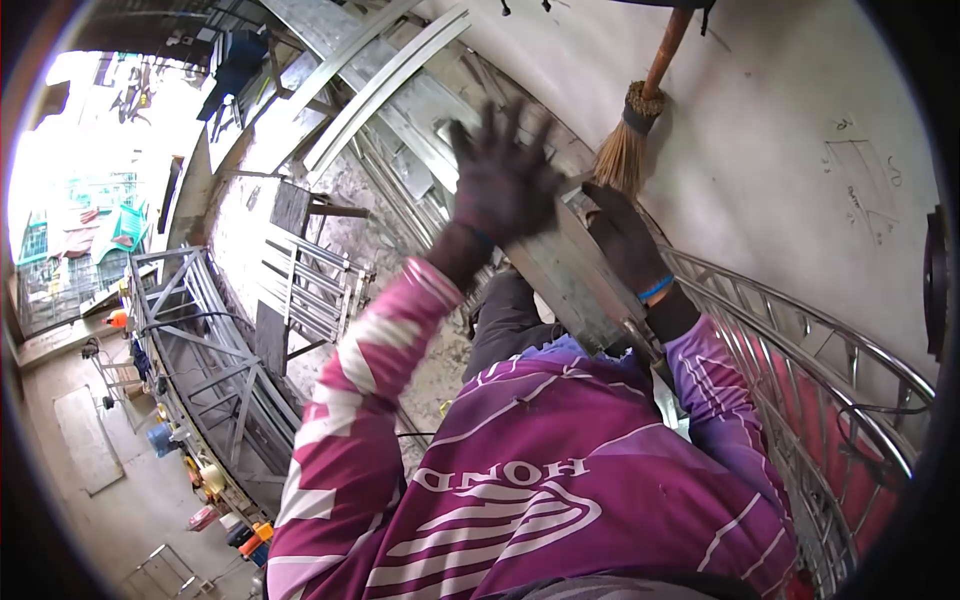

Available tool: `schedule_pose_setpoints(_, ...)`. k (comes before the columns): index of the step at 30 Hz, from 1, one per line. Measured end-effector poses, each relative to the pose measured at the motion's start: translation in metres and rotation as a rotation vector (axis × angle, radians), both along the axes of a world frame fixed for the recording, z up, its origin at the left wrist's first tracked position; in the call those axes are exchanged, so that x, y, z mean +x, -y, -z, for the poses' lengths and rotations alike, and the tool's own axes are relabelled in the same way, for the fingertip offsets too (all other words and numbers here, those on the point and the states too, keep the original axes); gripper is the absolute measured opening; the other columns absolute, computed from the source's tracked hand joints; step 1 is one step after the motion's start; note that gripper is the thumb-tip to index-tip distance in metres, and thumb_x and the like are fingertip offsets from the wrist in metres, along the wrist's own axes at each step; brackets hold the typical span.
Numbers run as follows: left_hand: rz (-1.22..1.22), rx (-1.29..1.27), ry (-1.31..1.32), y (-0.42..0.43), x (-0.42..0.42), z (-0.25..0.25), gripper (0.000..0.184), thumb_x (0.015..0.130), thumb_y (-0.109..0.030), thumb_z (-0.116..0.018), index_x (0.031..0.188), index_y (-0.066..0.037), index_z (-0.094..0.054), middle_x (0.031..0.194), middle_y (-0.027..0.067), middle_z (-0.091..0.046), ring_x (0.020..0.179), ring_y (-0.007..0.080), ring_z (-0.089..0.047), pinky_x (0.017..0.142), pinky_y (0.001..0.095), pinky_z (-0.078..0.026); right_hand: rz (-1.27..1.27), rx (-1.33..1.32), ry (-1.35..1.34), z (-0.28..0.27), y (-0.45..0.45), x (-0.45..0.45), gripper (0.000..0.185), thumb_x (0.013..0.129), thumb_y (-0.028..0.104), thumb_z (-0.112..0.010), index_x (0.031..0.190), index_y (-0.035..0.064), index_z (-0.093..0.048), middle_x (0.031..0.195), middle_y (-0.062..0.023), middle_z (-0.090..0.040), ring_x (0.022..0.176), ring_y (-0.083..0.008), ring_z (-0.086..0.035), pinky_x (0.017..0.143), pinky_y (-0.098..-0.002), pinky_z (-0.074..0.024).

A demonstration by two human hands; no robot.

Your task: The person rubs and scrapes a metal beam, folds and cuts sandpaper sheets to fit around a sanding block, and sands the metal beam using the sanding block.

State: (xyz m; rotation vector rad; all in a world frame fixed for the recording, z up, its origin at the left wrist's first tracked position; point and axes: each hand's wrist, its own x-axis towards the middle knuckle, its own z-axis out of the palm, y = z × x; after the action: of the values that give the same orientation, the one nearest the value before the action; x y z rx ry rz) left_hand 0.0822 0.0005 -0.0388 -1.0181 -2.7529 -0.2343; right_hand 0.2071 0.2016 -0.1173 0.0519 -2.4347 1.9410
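Note:
My left hand (505,180), in a dark glove, is raised with its fingers spread and nothing in it; it is slightly blurred. My right hand (628,240), gloved and with a blue band at the wrist, has its fingers curled over the edge of a grey metal channel (570,285). That channel slopes from near my lap up toward the wall. Part of its far end is hidden by my hands.
A straw broom (625,150) leans at the white wall (780,130). Shiny metal railings (810,330) stand on my right. Long metal strips (385,90) lie ahead. To the left are a steel frame (215,350) and a stack of metal tubes (310,285).

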Motion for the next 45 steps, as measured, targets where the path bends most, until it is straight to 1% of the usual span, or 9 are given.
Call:
schedule_pose_setpoints(3,-0.058,-0.458,0.008,0.023,-0.072,-0.031,0.052,0.092,-0.049,-0.061,0.142,-0.035,-0.061,0.172,0.0102,-0.024,0.156,0.0536,-0.012,0.115,0.0817,-0.006,0.042,0.138,-0.009,-0.027,0.002,-0.005,0.043,0.094,0.006,-0.059,0.136,-0.0022,-0.060,0.123,-0.0218,-0.061,0.114,-0.0324,-0.063,0.098,-0.0384,-0.0508)
schedule_pose_setpoints(8,-0.296,-0.282,0.114,0.020,-0.094,-0.028,0.056,0.099,-0.054,-0.048,0.151,-0.033,-0.051,0.174,0.0136,-0.017,0.159,0.0487,-0.008,0.122,0.0715,-0.006,0.099,0.346,-0.096,-0.061,-0.001,0.000,0.041,0.091,0.007,-0.059,0.131,-0.0004,-0.063,0.125,-0.0235,-0.063,0.113,-0.0402,-0.064,0.097,-0.0445,-0.0530)
schedule_pose_setpoints(12,0.080,-0.133,-0.140,0.020,-0.015,0.008,0.060,0.089,-0.047,-0.064,0.136,-0.011,-0.063,0.157,0.0218,-0.042,0.147,0.0568,-0.026,0.110,0.0820,-0.017,-0.002,0.212,-0.016,-0.070,0.005,0.010,0.038,0.093,0.008,-0.057,0.130,-0.0001,-0.064,0.116,-0.0226,-0.065,0.107,-0.0402,-0.066,0.093,-0.0441,-0.0531)
schedule_pose_setpoints(18,0.065,-0.095,0.055,-0.003,0.074,-0.016,0.062,0.089,-0.037,-0.062,0.145,-0.011,-0.057,0.152,0.0182,-0.049,0.140,0.0471,-0.041,0.110,0.0767,-0.022,-0.100,0.261,-0.011,-0.050,0.002,0.007,0.036,0.096,0.009,-0.055,0.129,-0.0016,-0.065,0.112,-0.0223,-0.067,0.104,-0.0397,-0.066,0.091,-0.0428,-0.0522)
schedule_pose_setpoints(24,-0.365,-0.407,-0.076,0.057,-0.077,0.016,0.069,0.102,-0.047,-0.040,0.161,-0.012,-0.035,0.173,0.0194,-0.019,0.158,0.0513,-0.008,0.119,0.0750,-0.008,-0.074,0.111,-0.055,-0.038,0.001,0.008,0.036,0.098,0.010,-0.053,0.129,-0.0051,-0.065,0.116,-0.0217,-0.070,0.107,-0.0317,-0.069,0.096,-0.0387,-0.0517)
schedule_pose_setpoints(26,-0.425,-0.041,0.015,0.051,-0.075,0.015,0.066,0.101,-0.046,-0.042,0.158,-0.012,-0.041,0.172,0.0198,-0.021,0.157,0.0521,-0.011,0.119,0.0757,-0.009,-0.054,0.079,-0.027,-0.034,0.000,0.008,0.036,0.098,0.014,-0.054,0.125,-0.0051,-0.067,0.116,-0.0244,-0.070,0.107,-0.0360,-0.069,0.096,-0.0415,-0.0528)
schedule_pose_setpoints(31,-0.183,-0.169,-0.105,0.010,0.035,0.002,0.062,0.090,-0.043,-0.061,0.138,-0.003,-0.057,0.153,0.0241,-0.046,0.139,0.0558,-0.037,0.102,0.0699,-0.033,-0.077,0.037,0.083,-0.048,-0.003,0.008,0.038,0.097,0.007,-0.052,0.131,-0.0057,-0.064,0.123,-0.0216,-0.068,0.116,-0.0289,-0.067,0.103,-0.0367,-0.0495)
schedule_pose_setpoints(35,-0.033,-0.021,0.040,-0.005,0.117,-0.013,0.075,0.086,-0.041,-0.064,0.147,0.000,-0.049,0.150,0.0237,-0.047,0.138,0.0516,-0.037,0.105,0.0748,-0.026,-0.030,0.154,-0.021,-0.055,0.001,0.003,0.043,0.094,0.006,-0.051,0.135,-0.0058,-0.061,0.127,-0.0228,-0.066,0.121,-0.0307,-0.064,0.106,-0.0378,-0.0478)
schedule_pose_setpoints(45,-0.477,-0.042,0.082,0.021,-0.039,-0.004,0.073,0.099,-0.044,-0.044,0.160,-0.004,-0.034,0.168,0.0202,-0.031,0.156,0.0502,-0.018,0.123,0.0685,-0.012,0.011,0.178,-0.054,-0.049,0.000,0.007,0.046,0.095,0.019,-0.058,0.136,-0.0023,-0.061,0.129,-0.0271,-0.066,0.118,-0.0393,-0.066,0.102,-0.0427,-0.0518)
